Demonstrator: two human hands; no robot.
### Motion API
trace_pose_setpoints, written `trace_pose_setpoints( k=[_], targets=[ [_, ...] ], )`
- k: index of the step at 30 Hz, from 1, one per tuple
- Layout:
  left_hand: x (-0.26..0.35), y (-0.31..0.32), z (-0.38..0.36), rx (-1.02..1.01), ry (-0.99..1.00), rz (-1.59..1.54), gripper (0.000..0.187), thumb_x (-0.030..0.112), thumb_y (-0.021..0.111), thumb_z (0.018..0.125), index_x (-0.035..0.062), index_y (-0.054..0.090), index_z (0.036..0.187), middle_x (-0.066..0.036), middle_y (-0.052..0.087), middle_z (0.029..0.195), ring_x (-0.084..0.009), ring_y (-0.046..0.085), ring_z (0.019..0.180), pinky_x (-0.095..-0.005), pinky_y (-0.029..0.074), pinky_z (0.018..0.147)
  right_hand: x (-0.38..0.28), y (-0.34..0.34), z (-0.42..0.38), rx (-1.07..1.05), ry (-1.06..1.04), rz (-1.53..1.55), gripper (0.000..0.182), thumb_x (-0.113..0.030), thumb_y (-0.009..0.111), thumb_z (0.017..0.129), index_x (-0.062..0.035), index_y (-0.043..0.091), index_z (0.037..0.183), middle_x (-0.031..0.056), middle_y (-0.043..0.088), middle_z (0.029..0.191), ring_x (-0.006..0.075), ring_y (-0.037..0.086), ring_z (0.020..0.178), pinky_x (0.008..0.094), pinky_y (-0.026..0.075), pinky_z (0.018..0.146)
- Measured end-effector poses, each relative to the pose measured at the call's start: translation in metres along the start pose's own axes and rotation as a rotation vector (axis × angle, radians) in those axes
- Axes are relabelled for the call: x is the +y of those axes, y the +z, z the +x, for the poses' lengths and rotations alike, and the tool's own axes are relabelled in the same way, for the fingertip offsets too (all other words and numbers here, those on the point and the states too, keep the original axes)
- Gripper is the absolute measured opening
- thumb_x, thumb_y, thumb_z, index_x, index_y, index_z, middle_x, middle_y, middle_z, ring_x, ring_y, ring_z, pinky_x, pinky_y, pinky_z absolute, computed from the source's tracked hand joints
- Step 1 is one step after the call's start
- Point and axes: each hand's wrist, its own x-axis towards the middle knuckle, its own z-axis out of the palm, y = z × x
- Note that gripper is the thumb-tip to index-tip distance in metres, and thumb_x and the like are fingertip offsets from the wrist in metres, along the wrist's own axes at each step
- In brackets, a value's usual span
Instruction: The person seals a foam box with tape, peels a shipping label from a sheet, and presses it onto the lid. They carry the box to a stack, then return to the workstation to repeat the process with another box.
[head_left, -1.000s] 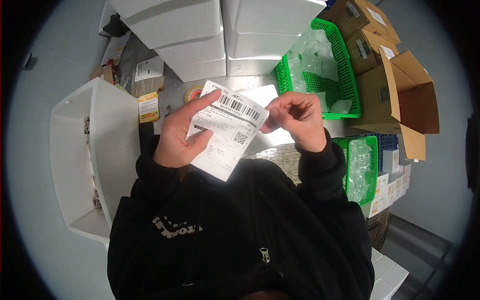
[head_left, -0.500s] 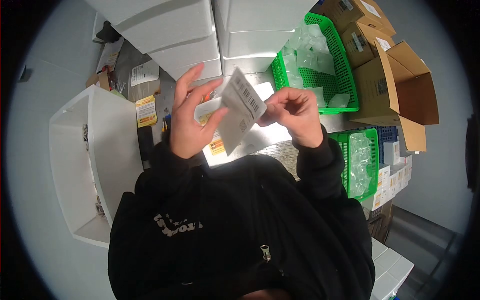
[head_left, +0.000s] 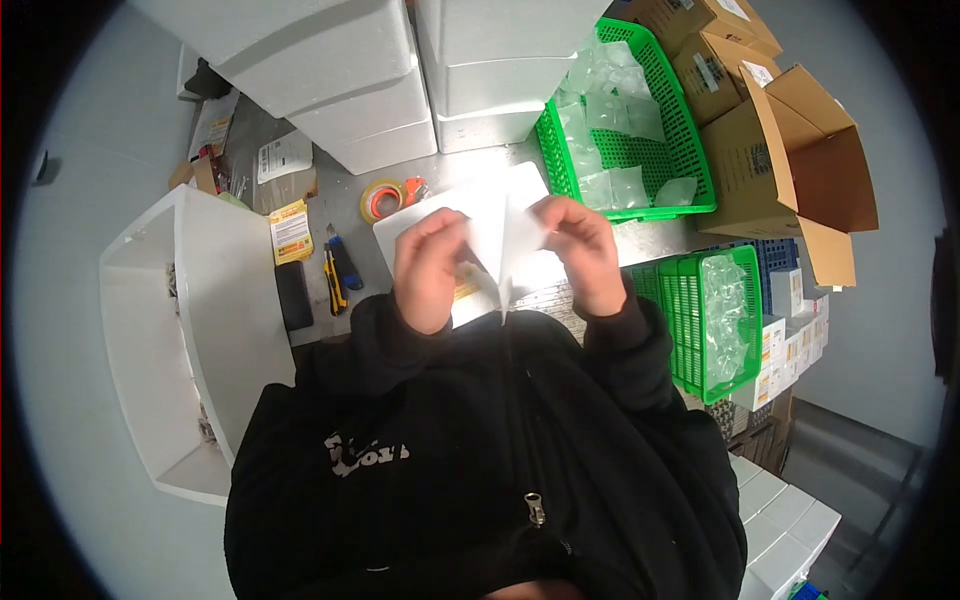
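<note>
Between my hands is a white label [head_left: 490, 235], blurred and spread in a V that narrows toward my chest. My left hand [head_left: 430, 265] pinches its left side. The fingers of my right hand [head_left: 585, 250] are closed on the right side. The label's printed face is turned out of sight. Under it lies a flat white foam lid [head_left: 528, 180] on the metal table, with a yellow printed card [head_left: 466, 282] partly hidden by my left hand and the label. Just beyond my left hand is a tape dispenser [head_left: 384, 201] with an orange-red part.
White foam boxes [head_left: 370, 130] are stacked at the back. Green baskets [head_left: 712, 180] with clear ice packs [head_left: 625, 115] stand on the right, beside an open cardboard box [head_left: 825, 180]. Utility knives [head_left: 335, 280], a yellow leaflet [head_left: 291, 232] and an open white foam box [head_left: 235, 330] are on the left.
My left hand has gone from spread fingers to a pinch on the label. The label has turned its barcode away and opened into a V. The tape dispenser now shows.
</note>
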Motion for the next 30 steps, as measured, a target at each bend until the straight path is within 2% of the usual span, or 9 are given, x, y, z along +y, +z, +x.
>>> trace_pose_setpoints(
  k=[1, 4, 5, 8, 11, 14, 20, 25, 30],
  targets=[
    [-0.002, -0.002, 0.001, 0.027, -0.067, -0.295, 0.017, 0.006, 0.054, 0.091, -0.0018, 0.063, 0.103, -0.009, 0.066, 0.098, -0.0164, 0.061, 0.092, -0.0296, 0.046, 0.083, 0.008, -0.007, -0.004, -0.002, 0.028, 0.315, 0.011, -0.008, 0.047, 0.085, -0.0022, 0.053, 0.092, 0.0056, 0.061, 0.098, 0.0127, 0.056, 0.091, 0.0286, 0.045, 0.087],
    [0.010, -0.003, 0.004, -0.195, 0.096, 0.038, 0.031, 0.005, 0.050, 0.086, -0.0010, 0.056, 0.116, -0.016, 0.058, 0.114, -0.0202, 0.057, 0.104, -0.0357, 0.045, 0.089, 0.001, -0.019, -0.016, 0.043, 0.048, 0.344, 0.015, -0.021, 0.047, 0.087, -0.0064, 0.049, 0.090, 0.0029, 0.054, 0.089, 0.0124, 0.053, 0.083, 0.0300, 0.047, 0.085],
    [0.008, 0.010, 0.004, -0.067, 0.434, 0.449, 0.032, 0.008, 0.064, 0.079, 0.0020, 0.060, 0.111, -0.018, 0.055, 0.121, -0.0260, 0.058, 0.108, -0.0381, 0.044, 0.092, -0.002, -0.022, -0.019, 0.039, 0.066, 0.324, 0.013, -0.019, 0.046, 0.088, -0.0059, 0.050, 0.091, 0.0039, 0.057, 0.091, 0.0107, 0.053, 0.083, 0.0310, 0.048, 0.084],
    [0.046, 0.041, 0.025, -0.437, 0.822, 1.250, 0.032, 0.006, 0.075, 0.068, 0.0068, 0.067, 0.098, -0.015, 0.059, 0.120, -0.0287, 0.057, 0.114, -0.0383, 0.043, 0.092, -0.017, -0.026, -0.031, -0.032, 0.147, 0.134, 0.012, -0.016, 0.046, 0.089, -0.0054, 0.051, 0.092, 0.0042, 0.059, 0.095, 0.0092, 0.053, 0.083, 0.0306, 0.049, 0.082],
    [0.040, 0.036, 0.048, -0.706, 0.829, 1.190, 0.027, 0.008, 0.078, 0.066, 0.0121, 0.070, 0.091, -0.007, 0.063, 0.116, -0.0278, 0.056, 0.112, -0.0365, 0.042, 0.091, -0.019, -0.031, -0.038, -0.029, 0.107, 0.055, 0.011, -0.015, 0.048, 0.089, -0.0045, 0.052, 0.092, 0.0044, 0.062, 0.098, 0.0091, 0.055, 0.086, 0.0293, 0.049, 0.082],
    [0.035, 0.037, 0.046, -0.700, 0.772, 1.108, 0.024, 0.004, 0.078, 0.062, 0.0096, 0.071, 0.084, -0.006, 0.065, 0.114, -0.0293, 0.056, 0.116, -0.0401, 0.042, 0.093, -0.011, -0.040, -0.049, 0.059, 0.092, 0.093, 0.014, -0.016, 0.049, 0.090, -0.0032, 0.055, 0.094, 0.0043, 0.062, 0.099, 0.0100, 0.058, 0.089, 0.0288, 0.051, 0.080],
    [0.005, 0.069, 0.055, -0.771, 0.776, 1.063, 0.028, 0.010, 0.082, 0.066, 0.0128, 0.074, 0.093, -0.007, 0.064, 0.114, -0.0288, 0.061, 0.104, -0.0403, 0.044, 0.091, -0.008, -0.038, -0.071, 0.195, 0.148, 0.113, 0.018, -0.019, 0.050, 0.093, -0.0029, 0.057, 0.097, 0.0011, 0.059, 0.097, 0.0093, 0.059, 0.089, 0.0288, 0.056, 0.078],
    [-0.004, 0.066, 0.061, -0.878, 0.866, 0.937, 0.026, 0.010, 0.083, 0.064, 0.0147, 0.075, 0.088, -0.008, 0.064, 0.118, -0.0285, 0.061, 0.105, -0.0384, 0.045, 0.091, 0.004, -0.050, -0.081, 0.215, 0.089, 0.143, 0.011, -0.019, 0.054, 0.091, -0.0079, 0.057, 0.088, 0.0012, 0.065, 0.105, 0.0024, 0.049, 0.077, 0.0181, 0.039, 0.065],
    [-0.012, 0.080, 0.061, -0.898, 0.758, 1.015, 0.029, 0.013, 0.085, 0.062, 0.0169, 0.076, 0.090, -0.008, 0.063, 0.122, -0.0302, 0.058, 0.110, -0.0389, 0.045, 0.092, 0.009, -0.047, -0.090, 0.270, 0.098, 0.170, 0.014, -0.019, 0.053, 0.091, -0.0077, 0.057, 0.085, 0.0012, 0.066, 0.104, 0.0024, 0.048, 0.076, 0.0188, 0.038, 0.063]
  ],
)
